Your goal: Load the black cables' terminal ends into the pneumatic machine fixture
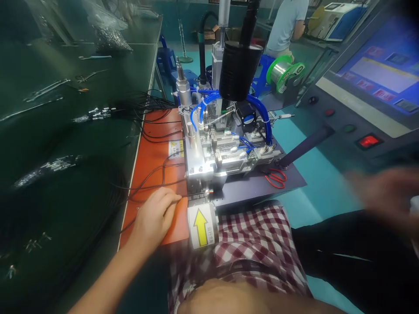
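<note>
My left hand rests over the orange board. Its thumb and forefinger are pinched on a thin black cable, whose end with small coloured wires lies at the metal machine's front slot. Just below that end is a white block with a yellow arrow. My right hand is low at the bottom edge, over the checked cloth on my lap; its fingers are hidden and blurred.
Black cables with shiny ends spread over the dark table. Red-handled scissors lie on the machine base. A control panel and another person's blurred hand are at right. A wire spool stands behind.
</note>
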The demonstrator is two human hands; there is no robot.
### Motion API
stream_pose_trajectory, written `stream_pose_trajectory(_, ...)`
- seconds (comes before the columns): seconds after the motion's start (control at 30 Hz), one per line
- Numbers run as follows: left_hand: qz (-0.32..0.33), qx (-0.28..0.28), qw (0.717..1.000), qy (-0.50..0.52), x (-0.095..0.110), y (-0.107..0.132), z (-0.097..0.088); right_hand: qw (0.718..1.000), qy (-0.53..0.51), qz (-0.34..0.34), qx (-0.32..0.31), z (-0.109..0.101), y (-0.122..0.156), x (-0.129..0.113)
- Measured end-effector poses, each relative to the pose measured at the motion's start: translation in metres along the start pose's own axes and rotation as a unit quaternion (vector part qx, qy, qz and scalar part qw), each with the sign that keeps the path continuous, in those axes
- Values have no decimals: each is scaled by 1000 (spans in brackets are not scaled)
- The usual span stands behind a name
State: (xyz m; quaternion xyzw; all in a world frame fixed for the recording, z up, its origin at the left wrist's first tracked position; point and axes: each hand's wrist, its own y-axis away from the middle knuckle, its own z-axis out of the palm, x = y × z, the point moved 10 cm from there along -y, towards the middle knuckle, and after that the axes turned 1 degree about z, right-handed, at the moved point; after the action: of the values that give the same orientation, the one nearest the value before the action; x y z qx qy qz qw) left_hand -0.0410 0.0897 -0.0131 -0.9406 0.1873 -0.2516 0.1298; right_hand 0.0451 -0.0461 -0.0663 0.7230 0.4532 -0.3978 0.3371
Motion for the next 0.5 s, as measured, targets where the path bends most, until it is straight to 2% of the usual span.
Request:
stream_pose_trajectory(0.17, 0, -2, 1000, -1, 1, 0, 0, 999, -9, -1, -35, 15, -4, 2)
stream_pose_trajectory(0.5, 9, 0, 999, -36, 5, 0, -1, 995, -22, 22, -94, 46, -9, 24)
